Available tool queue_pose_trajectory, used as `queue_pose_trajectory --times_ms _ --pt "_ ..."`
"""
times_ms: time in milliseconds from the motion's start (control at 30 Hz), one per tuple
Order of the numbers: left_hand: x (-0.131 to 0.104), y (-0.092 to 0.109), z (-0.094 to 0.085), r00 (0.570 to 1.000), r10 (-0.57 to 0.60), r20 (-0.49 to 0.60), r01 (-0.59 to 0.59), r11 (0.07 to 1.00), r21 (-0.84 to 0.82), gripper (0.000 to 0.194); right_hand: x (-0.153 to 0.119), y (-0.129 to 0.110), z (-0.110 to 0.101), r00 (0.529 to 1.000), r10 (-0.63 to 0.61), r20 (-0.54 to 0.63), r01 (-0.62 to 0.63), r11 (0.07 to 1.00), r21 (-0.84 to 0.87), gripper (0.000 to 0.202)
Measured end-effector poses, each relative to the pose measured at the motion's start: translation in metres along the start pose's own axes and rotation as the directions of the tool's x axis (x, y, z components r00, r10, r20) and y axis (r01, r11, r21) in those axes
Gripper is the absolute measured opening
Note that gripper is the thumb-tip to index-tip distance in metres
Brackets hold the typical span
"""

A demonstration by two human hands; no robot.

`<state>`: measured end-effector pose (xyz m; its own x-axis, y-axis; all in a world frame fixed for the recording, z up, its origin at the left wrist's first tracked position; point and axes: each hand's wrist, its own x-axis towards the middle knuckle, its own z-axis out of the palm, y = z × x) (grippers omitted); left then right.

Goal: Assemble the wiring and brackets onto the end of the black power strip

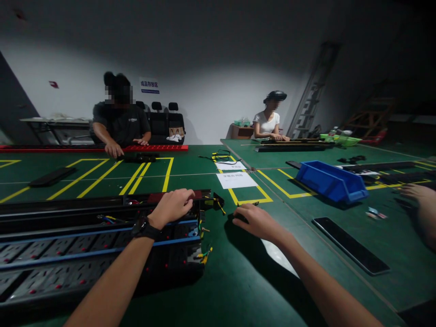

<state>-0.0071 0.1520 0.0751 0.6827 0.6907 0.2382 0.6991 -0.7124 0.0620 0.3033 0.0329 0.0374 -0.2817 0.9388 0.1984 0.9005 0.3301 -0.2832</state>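
Several long black power strips [91,243] lie side by side at the left, with rows of sockets, small red dots and blue edge strips. My left hand [173,206], wearing a dark watch on its wrist, lies over the end of the farthest strip, fingers curled down on it. A black end piece [218,201] with a yellow wire sticks out just beyond that hand. Yellow and green wires [204,255] poke from the nearer strip ends. To the right, my right hand [254,220] hovers low over the green table, fingers bent together; a small dark bit shows at its fingertips.
A blue bin [332,181] and a dark phone-like slab [350,245] sit at the right. White paper labels [236,180] lie ahead. Two people work across the green table [238,290]; another person's hand [420,195] enters at the right edge.
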Motion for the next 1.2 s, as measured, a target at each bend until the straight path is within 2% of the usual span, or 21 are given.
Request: queue_pose_trajectory --times_ms 200,333,433,633,767,900,1033,1133,1200 --pt "-0.001 0.001 0.000 1.000 -0.012 0.000 0.012 1.000 0.015 0.024 0.003 -0.018 0.016 0.992 -0.024 0.126 0.034 0.996 -0.077 0.040" --pt "-0.002 0.003 0.000 1.000 -0.013 -0.010 0.013 1.000 0.000 0.022 0.005 -0.024 0.022 0.989 -0.048 0.137 0.067 0.988 -0.142 0.047" --pt "-0.002 0.003 0.001 1.000 -0.009 -0.019 0.009 1.000 -0.014 0.022 0.007 -0.032 0.021 0.991 -0.087 0.105 0.100 0.986 -0.132 0.044" --pt "-0.003 0.006 -0.001 0.999 -0.030 -0.015 0.029 0.999 -0.012 0.021 0.020 -0.066 0.027 0.981 -0.182 -0.060 0.185 0.981 0.063 0.029" --pt "-0.003 0.008 -0.003 0.999 -0.040 -0.006 0.040 0.999 -0.012 0.020 0.040 -0.091 0.037 0.974 -0.221 -0.043 0.219 0.975 -0.038 0.015" --pt "-0.004 0.008 -0.003 0.999 -0.050 -0.015 0.050 0.999 -0.015 0.021 0.057 -0.108 0.035 0.969 -0.242 -0.045 0.241 0.970 -0.031 0.015" --pt "-0.004 0.006 -0.002 0.999 -0.043 -0.020 0.043 0.999 -0.017 0.021 0.053 -0.099 0.024 0.979 -0.181 -0.094 0.188 0.980 0.068 0.011" --pt "-0.003 0.005 -0.001 0.999 -0.035 -0.019 0.035 0.999 -0.017 0.020 0.038 -0.071 0.008 0.990 -0.084 -0.114 0.093 0.993 0.076 0.010" --pt "-0.003 0.004 0.000 0.999 -0.030 -0.022 0.030 0.999 -0.017 0.020 0.028 -0.048 -0.004 0.997 -0.034 -0.064 0.034 0.999 -0.002 0.012"
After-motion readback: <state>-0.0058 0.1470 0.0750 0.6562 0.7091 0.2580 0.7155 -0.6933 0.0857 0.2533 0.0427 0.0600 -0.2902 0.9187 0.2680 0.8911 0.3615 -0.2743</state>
